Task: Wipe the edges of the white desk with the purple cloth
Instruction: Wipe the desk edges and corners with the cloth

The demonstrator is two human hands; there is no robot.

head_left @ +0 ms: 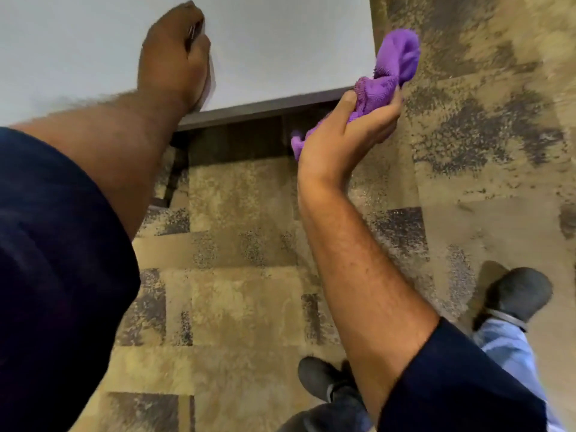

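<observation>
The white desk [280, 45] fills the upper left, its dark front edge running to a corner at the upper right. My left hand [174, 57] rests on the desk top near the front edge, fingers together and pressed down, nothing visible in it. My right hand [349, 132] is raised just off the desk's near right corner, palm up, closed around the bunched purple cloth [392, 70]. One end of the cloth sticks up beside the desk's right edge; another end hangs below my palm. Whether the cloth touches the desk is unclear.
Mottled tan and dark carpet [237, 275] covers the floor below and to the right of the desk. My two dark shoes [517, 294] and a light blue trouser leg [505, 347] show at the lower right. A dark desk leg [174, 179] stands under the front edge.
</observation>
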